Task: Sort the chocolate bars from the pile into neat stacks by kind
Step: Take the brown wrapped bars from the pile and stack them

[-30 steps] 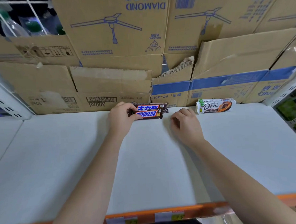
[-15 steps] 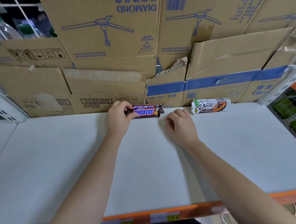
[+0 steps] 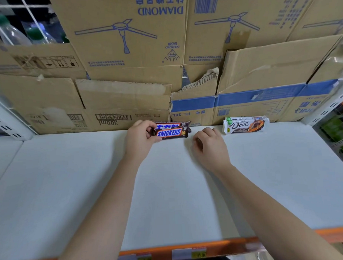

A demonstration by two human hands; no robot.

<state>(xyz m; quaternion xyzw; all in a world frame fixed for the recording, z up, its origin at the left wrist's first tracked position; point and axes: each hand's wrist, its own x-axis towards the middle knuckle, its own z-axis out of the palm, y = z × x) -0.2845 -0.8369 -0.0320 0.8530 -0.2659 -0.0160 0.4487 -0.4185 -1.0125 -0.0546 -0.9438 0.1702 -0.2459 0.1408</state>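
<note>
Left hand (image 3: pixel 141 139): thumb and fingers pinch the left end of the Snickers stack (image 3: pixel 171 132). The stack extends to the right of this hand and lies flat on the white shelf (image 3: pixel 71 191). It appears to consist of two bars, one on top of the other with the upper set slightly back; the exact count cannot be confirmed from this angle. The rear edge of the stack sits just in front of the cardboard boxes (image 3: pixel 127 100).

Right hand (image 3: pixel 208 148): fingers curled under, holding nothing, resting on the shelf. The right end of the Snickers stack is just beyond and to the left of its knuckles, not touching them. The Dove bar (image 3: pixel 244 125) lies beyond and to the right of this hand, near it but apart, parallel to the boxes and close against them.

Clearances:
- Beyond both hands: the wall of boxes closes the shelf directly behind the bars.
- Left of the left hand: bare shelf surface as far as a seam in the shelf.
- Right of the right hand: bare surface past the Dove bar up to the white perforated upright (image 3: pixel 339 102).
- Behind both wrists: bare surface under the forearms, back to the orange front rail (image 3: pixel 326 234), which carries price labels (image 3: pixel 188 252)
</note>
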